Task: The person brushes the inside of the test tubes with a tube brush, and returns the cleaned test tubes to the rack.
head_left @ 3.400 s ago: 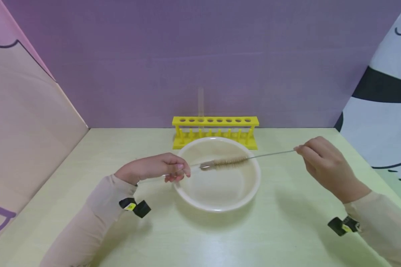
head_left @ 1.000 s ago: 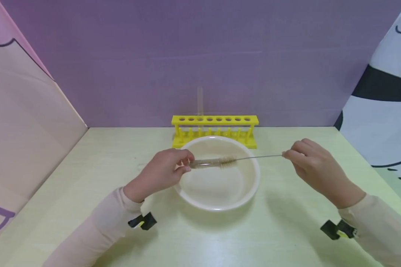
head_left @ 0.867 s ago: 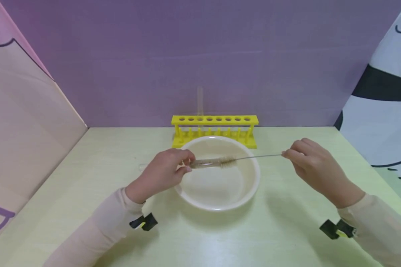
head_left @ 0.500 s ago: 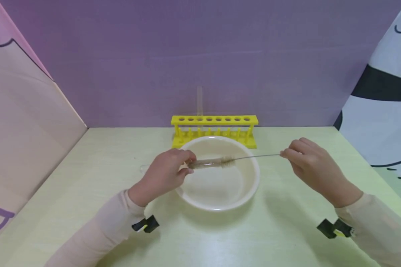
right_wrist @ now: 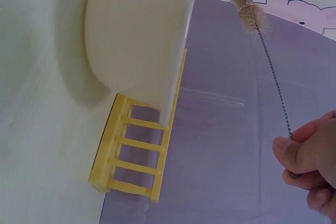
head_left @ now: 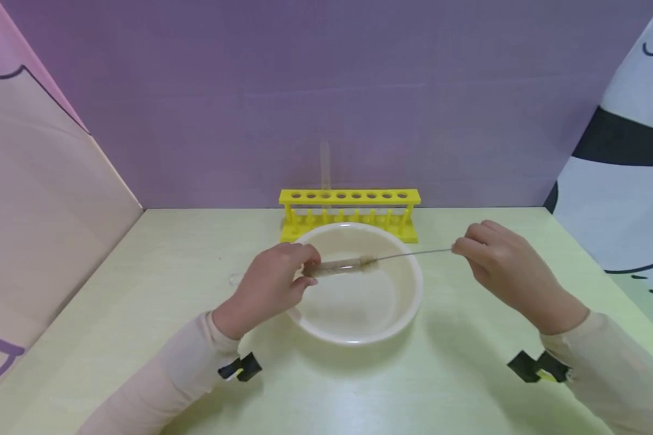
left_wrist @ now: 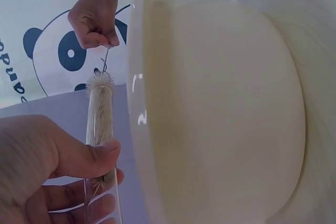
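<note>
Over the cream basin (head_left: 354, 332), my left hand (head_left: 272, 284) grips a clear glass test tube (head_left: 337, 266) lying nearly level, its mouth toward the right. Most of the bristles of a test tube brush (right_wrist: 255, 19) are inside the tube; a tuft sticks out at the mouth. My right hand (head_left: 508, 266) pinches the brush's twisted wire handle (right_wrist: 275, 80) near its end, to the right of the basin. In the left wrist view the thumb (left_wrist: 100, 158) presses along the tube, and the brush tip shows through the glass beneath it.
Behind the basin stands a yellow test tube rack (head_left: 350, 197), partly covered by the basin's rim. One clear test tube (head_left: 325, 166) stands upright in it. A purple backdrop (head_left: 326, 90) rises at the table's far edge, with printed panels at both sides.
Over these frames the brush has gone from just entering the tube to mostly inside it. My left hand has changed its hold on the tube. My right hand has moved left, toward it.
</note>
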### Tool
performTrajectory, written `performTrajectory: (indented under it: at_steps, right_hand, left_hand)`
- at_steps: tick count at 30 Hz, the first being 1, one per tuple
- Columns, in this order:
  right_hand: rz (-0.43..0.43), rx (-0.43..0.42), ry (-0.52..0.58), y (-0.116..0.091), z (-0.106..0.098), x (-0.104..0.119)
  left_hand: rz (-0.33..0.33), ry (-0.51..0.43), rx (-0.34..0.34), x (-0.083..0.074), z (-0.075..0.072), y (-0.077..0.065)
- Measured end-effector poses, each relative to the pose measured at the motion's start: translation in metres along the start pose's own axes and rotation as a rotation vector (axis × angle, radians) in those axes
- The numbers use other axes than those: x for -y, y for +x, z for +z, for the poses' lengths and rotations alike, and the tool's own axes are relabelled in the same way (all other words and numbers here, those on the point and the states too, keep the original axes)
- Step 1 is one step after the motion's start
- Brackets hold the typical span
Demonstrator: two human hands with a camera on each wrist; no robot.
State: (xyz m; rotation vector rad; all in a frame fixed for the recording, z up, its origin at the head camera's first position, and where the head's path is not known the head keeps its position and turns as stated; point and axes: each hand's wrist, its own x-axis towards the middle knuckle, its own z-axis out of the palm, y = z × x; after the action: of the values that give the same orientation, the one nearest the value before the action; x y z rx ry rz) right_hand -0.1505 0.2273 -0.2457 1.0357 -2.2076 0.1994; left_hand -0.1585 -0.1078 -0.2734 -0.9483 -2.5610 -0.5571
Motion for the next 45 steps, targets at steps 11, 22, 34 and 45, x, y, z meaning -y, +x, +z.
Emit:
performTrajectory:
  at_steps: [11,22,34,45]
  right_hand:
    - [0.022,0.005,0.007,0.005,0.002,0.003]
    - [0.015,0.027,0.011,0.010,0.003,0.005]
    - [-0.025,-0.021,0.015,0.010,0.007,0.007]
    - [-0.002,0.014,0.010,0.014,0.010,0.014]
  left_hand:
    - [0.028,0.001,-0.059,0.001,0.005,-0.001]
    - [0.054,0.006,-0.097,0.000,0.008,0.000]
    - [0.071,0.023,-0.104,-0.003,0.009,0.002]
    - [0.095,0.028,-0.121,-0.006,0.011,0.005]
